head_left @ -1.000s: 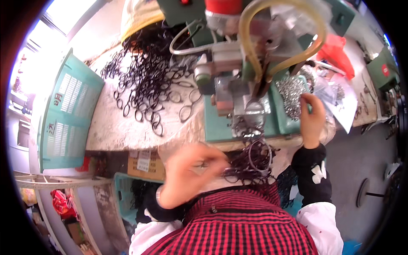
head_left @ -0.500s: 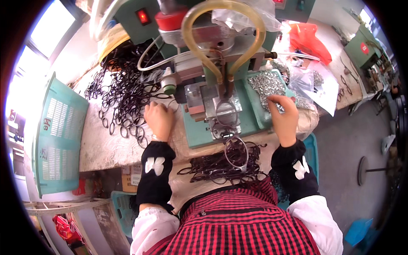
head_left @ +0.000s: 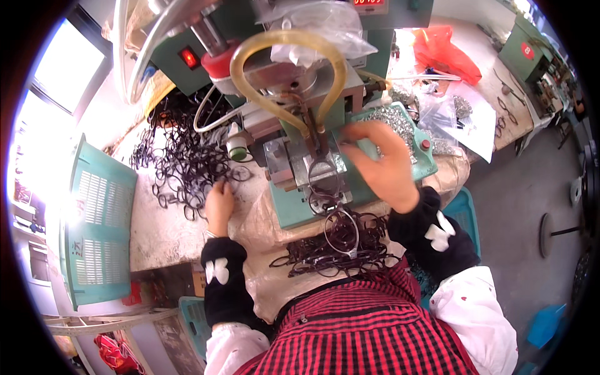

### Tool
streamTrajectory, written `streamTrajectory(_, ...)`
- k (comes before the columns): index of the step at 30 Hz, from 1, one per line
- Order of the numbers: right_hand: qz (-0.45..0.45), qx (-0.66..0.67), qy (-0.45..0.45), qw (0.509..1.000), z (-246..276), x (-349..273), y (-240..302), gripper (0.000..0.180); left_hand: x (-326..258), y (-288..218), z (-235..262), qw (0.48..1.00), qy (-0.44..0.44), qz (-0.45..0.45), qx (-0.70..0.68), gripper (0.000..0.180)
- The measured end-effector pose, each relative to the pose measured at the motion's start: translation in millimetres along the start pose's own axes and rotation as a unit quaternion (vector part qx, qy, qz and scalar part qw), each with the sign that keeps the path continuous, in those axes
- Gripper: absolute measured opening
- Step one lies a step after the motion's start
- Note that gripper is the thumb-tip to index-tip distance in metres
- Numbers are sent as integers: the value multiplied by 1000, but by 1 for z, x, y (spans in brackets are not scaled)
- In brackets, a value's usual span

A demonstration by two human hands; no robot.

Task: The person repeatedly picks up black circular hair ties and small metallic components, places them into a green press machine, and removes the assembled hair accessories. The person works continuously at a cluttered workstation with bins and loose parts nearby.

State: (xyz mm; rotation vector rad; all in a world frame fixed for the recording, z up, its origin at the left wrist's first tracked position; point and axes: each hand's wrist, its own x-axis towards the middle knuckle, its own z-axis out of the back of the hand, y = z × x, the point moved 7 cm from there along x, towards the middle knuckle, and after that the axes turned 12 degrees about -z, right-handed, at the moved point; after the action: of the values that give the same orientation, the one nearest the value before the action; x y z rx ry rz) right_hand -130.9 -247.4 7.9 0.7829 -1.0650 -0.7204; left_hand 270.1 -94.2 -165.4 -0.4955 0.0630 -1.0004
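In the green bench press point(head_left: 290, 215) sits a dark eyeglass frame point(head_left: 325, 181), one rim under the nozzle and the other, paler rim hanging over the front edge. My right hand point(head_left: 381, 165) reaches in beside the nozzle from the right. Its thumb and forefinger are smeared by motion, so anything between them cannot be seen. My left hand point(head_left: 220, 207) is at the near edge of a heap of black eyeglass frames point(head_left: 187, 147). Its fingers are bunched together; what they hold, if anything, is hidden. A green tray point(head_left: 427, 164) of small silver metal parts point(head_left: 397, 125) lies behind my right hand.
More dark eyeglass frames point(head_left: 340, 256) are piled between the press and my apron. A green plastic basket point(head_left: 103, 231) stands at the left. A yellowish hose point(head_left: 284, 37) loops over the press. Clear bags, a red bag point(head_left: 444, 53) and white paper point(head_left: 478, 128) lie at the right.
My right hand has moved left from the tray of silver parts to the press nozzle. My left hand has drawn slightly nearer, beside the black frames. The view has shifted a little.
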Motion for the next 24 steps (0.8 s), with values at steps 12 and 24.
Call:
streamTrajectory(12, -148, 205, 10, 967, -32, -6, 1, 57, -71, -249, 168, 732, -199, -355, -546, 21)
streamTrajectory(24, 6, -146, 0, 989, 10, -1, -18, 20, -98, -295, 124, 775, -160, -561, -245, 20)
